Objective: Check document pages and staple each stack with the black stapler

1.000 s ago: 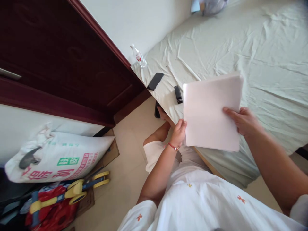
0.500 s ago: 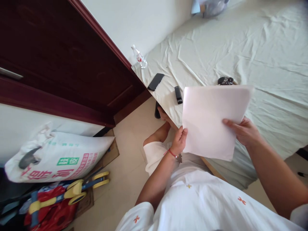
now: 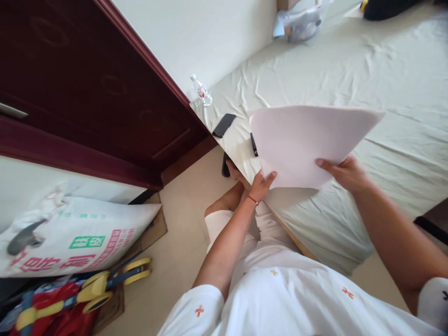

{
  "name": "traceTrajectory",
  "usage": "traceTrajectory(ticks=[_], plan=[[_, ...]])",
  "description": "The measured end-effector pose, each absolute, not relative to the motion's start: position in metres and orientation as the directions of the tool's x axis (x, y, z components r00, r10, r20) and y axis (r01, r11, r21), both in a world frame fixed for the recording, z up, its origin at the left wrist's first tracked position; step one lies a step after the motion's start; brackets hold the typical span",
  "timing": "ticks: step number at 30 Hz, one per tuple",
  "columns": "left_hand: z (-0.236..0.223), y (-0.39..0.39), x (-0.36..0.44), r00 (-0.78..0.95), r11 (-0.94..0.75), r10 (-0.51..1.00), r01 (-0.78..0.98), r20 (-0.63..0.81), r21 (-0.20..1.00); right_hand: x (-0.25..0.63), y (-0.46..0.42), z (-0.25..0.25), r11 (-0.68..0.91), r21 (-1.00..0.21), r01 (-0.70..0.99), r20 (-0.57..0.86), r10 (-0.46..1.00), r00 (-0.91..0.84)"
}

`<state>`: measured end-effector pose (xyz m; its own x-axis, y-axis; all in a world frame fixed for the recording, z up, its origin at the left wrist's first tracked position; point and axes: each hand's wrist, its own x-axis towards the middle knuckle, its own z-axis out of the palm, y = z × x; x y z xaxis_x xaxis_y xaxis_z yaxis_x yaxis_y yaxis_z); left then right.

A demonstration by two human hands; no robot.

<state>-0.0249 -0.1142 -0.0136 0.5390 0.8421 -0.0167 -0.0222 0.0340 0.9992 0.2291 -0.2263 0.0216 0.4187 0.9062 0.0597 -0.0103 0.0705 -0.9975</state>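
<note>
A blank white sheaf of paper [image 3: 308, 140] is held up over the near edge of the bed, tilted with its far edge raised. My left hand [image 3: 262, 185], with a red string on the wrist, grips its lower left corner, thumb on top. At the lower right side my right hand [image 3: 345, 173] pinches it, thumb on the upper face and fingers underneath. Just left of the paper, a small black stapler-like object [image 3: 254, 145] shows only in part. Whether the sheaf is several sheets cannot be made out for certain.
On the pale sheet [image 3: 402, 154] lie a black phone [image 3: 224, 125] and a clear plastic bottle [image 3: 201, 91] near the wall. A plastic bag [image 3: 304, 25] sits at the back. Left stand a dark red door [image 3: 105, 84], a white sack [image 3: 94, 224] and a yellow-wheeled toy [image 3: 94, 289].
Both hands have moved the paper forward and tilted it, so it looks wider and flatter. It now covers the dark items behind it and part of the small black object.
</note>
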Motion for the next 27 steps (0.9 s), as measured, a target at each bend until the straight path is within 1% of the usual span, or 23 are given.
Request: traceTrajectory(ticks=[3,6,7,11,14,16,19,21,23,25,27], plan=[[-0.016,-0.122,-0.034,0.536,0.0,0.842,0.115,-0.062,0.993,0.228,-0.234,0.024,-0.016,-0.999,-0.05,-0.035,0.911,0.411],[-0.007,-0.134,-0.047,0.574,-0.021,0.816,0.148,-0.069,0.989,0.225,-0.244,0.036,-0.099,-0.985,-0.138,-0.145,0.914,0.378],[-0.005,-0.14,-0.052,0.583,-0.01,0.81,0.134,-0.07,0.991,0.223,-0.249,0.039,-0.137,-0.974,-0.18,-0.195,0.912,0.36],[-0.01,-0.169,-0.068,0.617,0.109,0.759,0.192,-0.207,0.975,0.209,-0.269,0.029,-0.258,-0.91,-0.324,-0.367,0.865,0.341],[-0.018,-0.18,-0.074,0.586,0.161,0.769,0.21,-0.256,0.964,0.198,-0.286,0.012,-0.332,-0.875,-0.352,-0.453,0.818,0.355],[-0.018,-0.176,-0.075,0.54,0.171,0.803,0.195,-0.251,0.966,0.193,-0.297,0.004,-0.398,-0.845,-0.358,-0.514,0.791,0.333],[-0.01,-0.16,-0.067,0.444,0.177,0.874,0.085,-0.196,0.981,0.186,-0.311,-0.003,-0.502,-0.786,-0.362,-0.598,0.766,0.237],[-0.001,-0.148,-0.058,0.399,0.245,0.896,-0.082,-0.193,0.966,0.181,-0.318,-0.005,-0.55,-0.758,-0.351,-0.627,0.762,0.162],[0.008,-0.14,-0.048,0.378,0.338,0.895,-0.23,-0.237,0.912,0.177,-0.321,-0.008,-0.568,-0.751,-0.337,-0.63,0.769,0.109],[0.015,-0.136,-0.041,0.369,0.377,0.891,-0.282,-0.263,0.882,0.175,-0.324,-0.01,-0.57,-0.752,-0.331,-0.624,0.778,0.079],[0.018,-0.135,-0.036,0.351,0.361,0.9,-0.272,-0.258,0.892,0.176,-0.325,-0.011,-0.574,-0.752,-0.325,-0.621,0.781,0.058]])
